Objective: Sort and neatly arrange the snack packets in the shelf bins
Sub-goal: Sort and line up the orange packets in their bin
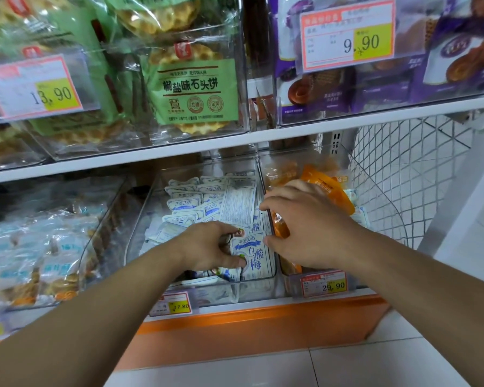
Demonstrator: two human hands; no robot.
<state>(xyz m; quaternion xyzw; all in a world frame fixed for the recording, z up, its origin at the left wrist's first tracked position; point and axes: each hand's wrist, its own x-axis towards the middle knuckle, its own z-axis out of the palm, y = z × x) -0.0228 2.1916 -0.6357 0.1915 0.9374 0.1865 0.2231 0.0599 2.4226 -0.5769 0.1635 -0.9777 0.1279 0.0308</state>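
White-and-blue packet [253,256], printed with blue characters, stands at the front right of the clear middle bin [140,236]. Left hand [213,247] pinches its left edge. Right hand [305,227], fingers curled, rests over the bin divider; what it holds cannot be told.

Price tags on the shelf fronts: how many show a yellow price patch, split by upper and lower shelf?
Upper shelf: 2, the 13.90 tag and the 9.90 tag
Lower shelf: 2, the 7.80 tag and the 29.90 tag
Total: 4

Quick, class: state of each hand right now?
Left hand: fingers curled, gripping the white plum packet.
Right hand: curled over the bin divider; grip cannot be told.
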